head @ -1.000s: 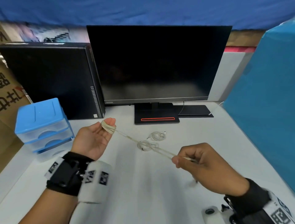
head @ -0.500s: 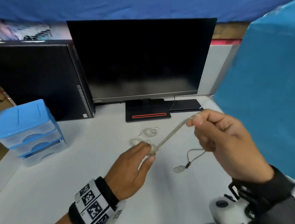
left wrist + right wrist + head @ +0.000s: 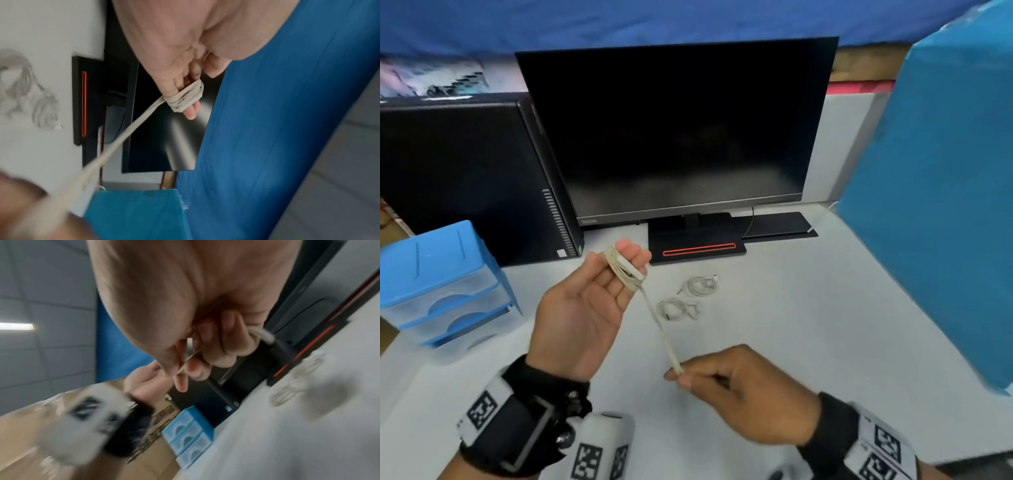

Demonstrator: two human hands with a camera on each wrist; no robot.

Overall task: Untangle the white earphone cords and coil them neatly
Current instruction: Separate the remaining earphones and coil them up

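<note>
A white earphone cord [image 3: 625,272] is wound in several turns round the straight fingers of my left hand [image 3: 619,263], which is held palm up above the table. In the left wrist view the coil [image 3: 185,95] sits near the fingertips and the thumb stands apart from it. A taut strand [image 3: 661,329] runs down from the coil to my right hand [image 3: 678,375], which pinches it between thumb and forefinger near the table's front. The right wrist view shows the right hand [image 3: 197,353] curled round the thin cord [image 3: 261,335]. Two coiled earphones [image 3: 700,286] [image 3: 676,308] lie on the table behind.
A black monitor [image 3: 678,130] on its stand base [image 3: 697,248] fills the back of the white table [image 3: 791,325]. A black PC tower [image 3: 465,178] and a blue drawer unit [image 3: 445,281] stand at the left. A large blue box [image 3: 945,205] walls the right side.
My left hand has turned from palm down to palm up and risen toward the back left. My right hand has come down from beside the monitor base to the front, still pinching the strand.
</note>
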